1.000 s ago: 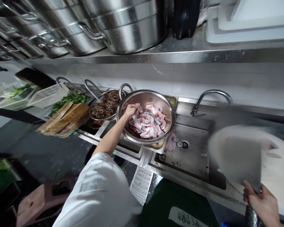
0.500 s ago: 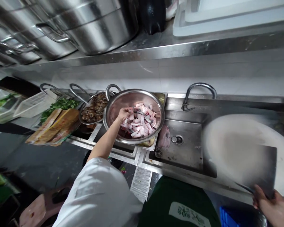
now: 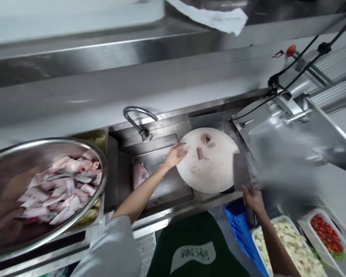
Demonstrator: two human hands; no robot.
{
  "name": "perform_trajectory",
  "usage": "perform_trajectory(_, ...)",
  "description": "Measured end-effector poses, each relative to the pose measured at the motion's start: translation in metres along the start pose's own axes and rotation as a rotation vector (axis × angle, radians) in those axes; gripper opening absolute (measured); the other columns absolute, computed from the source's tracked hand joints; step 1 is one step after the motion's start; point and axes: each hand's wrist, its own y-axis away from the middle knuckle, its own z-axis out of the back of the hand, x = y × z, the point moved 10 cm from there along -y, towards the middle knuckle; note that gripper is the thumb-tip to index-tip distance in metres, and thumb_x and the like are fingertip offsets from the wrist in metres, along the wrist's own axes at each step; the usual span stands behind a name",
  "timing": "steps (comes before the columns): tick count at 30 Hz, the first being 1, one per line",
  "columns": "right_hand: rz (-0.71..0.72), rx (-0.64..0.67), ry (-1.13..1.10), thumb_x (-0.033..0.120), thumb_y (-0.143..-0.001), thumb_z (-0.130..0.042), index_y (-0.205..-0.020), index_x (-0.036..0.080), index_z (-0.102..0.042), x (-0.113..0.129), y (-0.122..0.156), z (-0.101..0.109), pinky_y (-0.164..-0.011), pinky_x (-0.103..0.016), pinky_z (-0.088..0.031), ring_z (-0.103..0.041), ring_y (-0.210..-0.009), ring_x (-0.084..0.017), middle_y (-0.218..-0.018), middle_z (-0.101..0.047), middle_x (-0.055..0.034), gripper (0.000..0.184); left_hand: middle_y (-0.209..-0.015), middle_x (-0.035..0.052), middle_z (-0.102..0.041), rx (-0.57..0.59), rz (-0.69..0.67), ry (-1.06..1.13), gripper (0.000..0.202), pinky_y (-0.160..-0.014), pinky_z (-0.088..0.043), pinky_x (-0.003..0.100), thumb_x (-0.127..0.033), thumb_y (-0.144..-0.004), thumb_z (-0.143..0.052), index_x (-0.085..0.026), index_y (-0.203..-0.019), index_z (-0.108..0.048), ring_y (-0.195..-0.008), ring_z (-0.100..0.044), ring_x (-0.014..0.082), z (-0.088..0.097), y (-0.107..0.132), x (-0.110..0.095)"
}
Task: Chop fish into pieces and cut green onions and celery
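My left hand point(image 3: 175, 155) reaches over the left edge of the round white cutting board point(image 3: 222, 169). Its fingers are loosely bent and apart, with nothing seen in them. My right hand point(image 3: 254, 199) grips the handle of a cleaver point(image 3: 242, 170), whose broad dark blade hangs at the board's right edge. On the board lie a strip of fish point(image 3: 200, 153) and a few small scraps. To the left, a large steel bowl point(image 3: 103, 169) contains many cut fish pieces point(image 3: 65, 192). Another piece of fish point(image 3: 139, 174) rests in the sink.
The steel sink point(image 3: 164, 181) has a curved faucet point(image 3: 138, 110) behind it. A steel shelf point(image 3: 103, 52) crosses above. At lower right are a blue basket point(image 3: 239, 231), a tub of pale chopped pieces point(image 3: 294, 246) and a tray of red chopped peppers point(image 3: 325, 232). Black cables point(image 3: 305, 69) hang at right.
The view has swung right. My left hand has left the fish pieces in the bowl and moved to the cutting board. My right hand still holds the cleaver.
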Motion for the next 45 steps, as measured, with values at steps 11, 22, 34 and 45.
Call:
perform_trajectory(11,-0.179,0.240,-0.134,0.073,-0.072,-0.066,-0.072,0.028,-0.041,-0.052,-0.017,-0.012,-0.035,-0.026,-0.036,-0.044,-0.031,-0.014,-0.039,-0.046,0.0071,0.052,-0.116,0.0134,-0.074,0.432,-0.443,0.054,0.028,-0.111,-0.050,0.046,-0.040,-0.098,-0.061,-0.020,-0.103,-0.079,-0.118,-0.067,0.0263,-0.156,-0.062,-0.022)
perform_trajectory(22,-0.006,0.545,-0.001,0.052,-0.081,-0.057,-0.071,0.026,-0.043,0.042,-0.076,-0.134,-0.036,-0.024,-0.036,-0.047,-0.032,-0.013,-0.042,-0.050,0.0059,0.031,-0.161,0.0176,-0.047,-0.136,-0.017,-0.066,0.054,-0.128,-0.032,0.055,-0.049,-0.095,-0.065,-0.022,-0.143,-0.065,-0.151,-0.041,0.0352,-0.154,0.003,-0.014)
perform_trajectory(34,0.209,0.782,-0.008,0.063,-0.083,-0.061,-0.082,0.027,-0.045,0.135,0.011,-0.258,-0.035,-0.025,-0.037,-0.044,-0.032,-0.014,-0.043,-0.047,0.0084,0.039,-0.148,0.0149,-0.056,-0.726,0.079,-0.025,0.033,-0.119,-0.046,0.043,-0.039,-0.103,-0.057,-0.023,-0.126,-0.073,-0.139,-0.056,0.0269,-0.013,0.057,-0.030)
perform_trajectory(45,0.826,1.058,0.214,0.035,-0.093,-0.057,-0.081,0.024,-0.052,0.312,0.217,-0.439,-0.056,-0.024,-0.038,-0.055,-0.057,-0.015,-0.060,-0.056,0.0022,0.017,-0.105,0.0073,-0.074,-1.409,0.515,0.126,0.030,-0.099,-0.056,0.033,-0.024,-0.083,-0.081,-0.017,-0.112,-0.073,-0.102,-0.070,0.0194,0.397,0.274,0.107)
